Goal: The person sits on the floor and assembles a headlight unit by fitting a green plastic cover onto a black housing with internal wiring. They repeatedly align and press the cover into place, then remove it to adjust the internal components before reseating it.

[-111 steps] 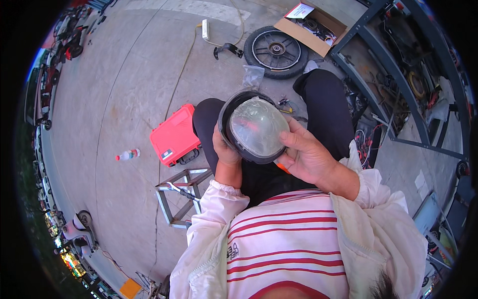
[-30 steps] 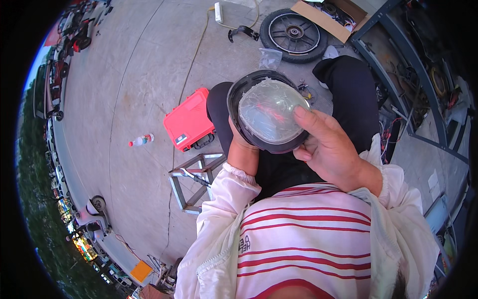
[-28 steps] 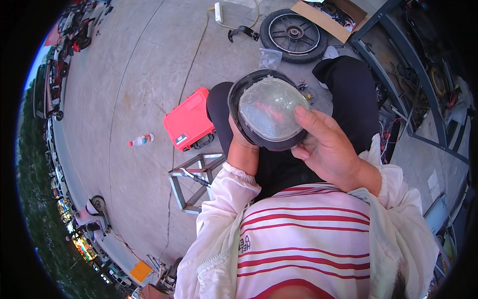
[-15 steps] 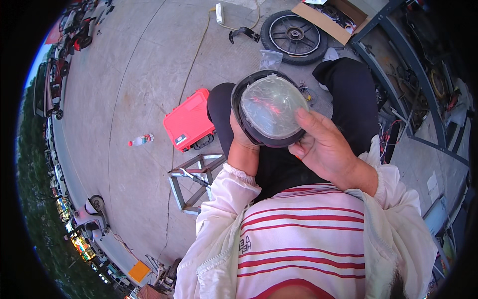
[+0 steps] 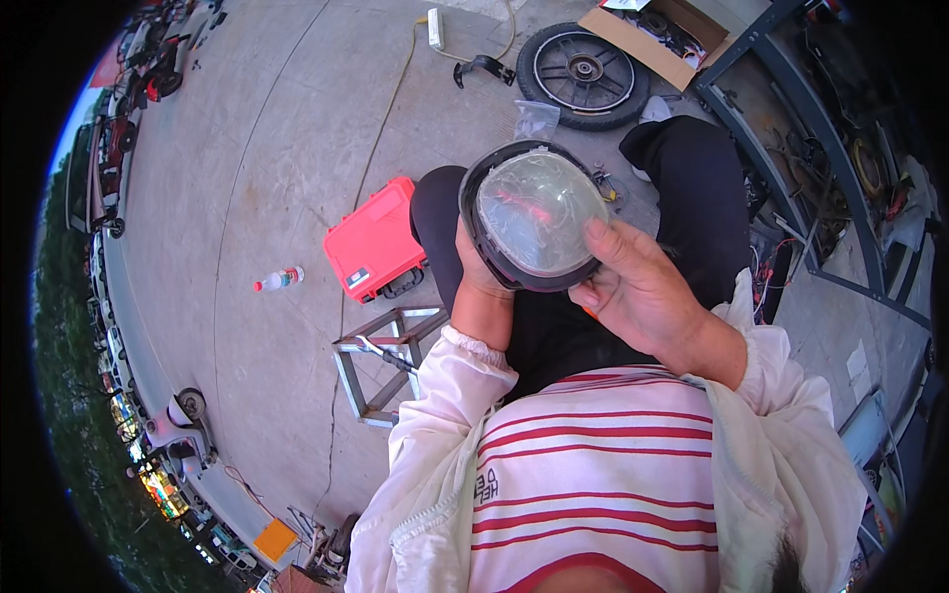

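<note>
A round headlight point(image 5: 539, 212) with a black rim and a clear, domed lens is held up in front of my lap. Creased, shiny clear film seems to cover the lens, and a reddish glint shows in it. My left hand point(image 5: 475, 259) supports the black rim from the left, its fingers hidden behind the lamp. At the lower right edge my right hand point(image 5: 643, 282) grips it too, with the thumb on the lens border and the other fingers curled underneath.
Left of my knee lie a red hard case point(image 5: 374, 242), a plastic bottle point(image 5: 280, 279) and a metal frame point(image 5: 381, 390). Ahead are a wheel with tyre point(image 5: 585, 69), a curved black part point(image 5: 484, 67) and a cardboard box point(image 5: 643, 44). A steel rack point(image 5: 840, 163) stands at the right.
My right hand and the headlight's lower right edge have shifted very slightly left. Both hands keep their hold; the things around look the same.
</note>
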The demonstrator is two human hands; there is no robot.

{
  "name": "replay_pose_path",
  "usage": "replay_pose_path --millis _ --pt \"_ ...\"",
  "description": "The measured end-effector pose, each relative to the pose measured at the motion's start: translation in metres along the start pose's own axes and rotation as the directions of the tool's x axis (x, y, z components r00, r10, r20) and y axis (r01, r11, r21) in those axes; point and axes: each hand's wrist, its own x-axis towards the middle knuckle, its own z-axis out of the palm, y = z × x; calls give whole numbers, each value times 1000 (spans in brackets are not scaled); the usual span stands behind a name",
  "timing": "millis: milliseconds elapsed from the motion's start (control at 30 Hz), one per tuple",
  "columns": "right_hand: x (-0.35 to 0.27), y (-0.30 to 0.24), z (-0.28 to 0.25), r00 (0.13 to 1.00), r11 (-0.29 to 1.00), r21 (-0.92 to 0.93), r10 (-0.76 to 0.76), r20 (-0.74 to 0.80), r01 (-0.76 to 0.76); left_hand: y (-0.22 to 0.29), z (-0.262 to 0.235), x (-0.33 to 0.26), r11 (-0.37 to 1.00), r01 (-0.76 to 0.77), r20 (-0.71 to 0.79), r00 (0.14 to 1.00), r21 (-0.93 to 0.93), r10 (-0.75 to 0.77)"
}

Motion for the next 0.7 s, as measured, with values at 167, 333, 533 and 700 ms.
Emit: replay_pose_path --millis 167,333,533,700 --pt "0 -2 -3 1000 999 26 19 -2 -19 2 -9 -1 999 -9 131 991 -32 13" --pt "-1 -4 -6 999 1000 25 13 44 -14 2 -5 -2 994 17 220 976 -112 8" --pt "1 -4 -7 999 999 35 13 41 -15 3 7 -2 999 10 124 992 -47 -4" --pt "3 -1 -13 998 999 42 9 67 -12 3 -10 -2 1000 3 159 987 -11 -1"
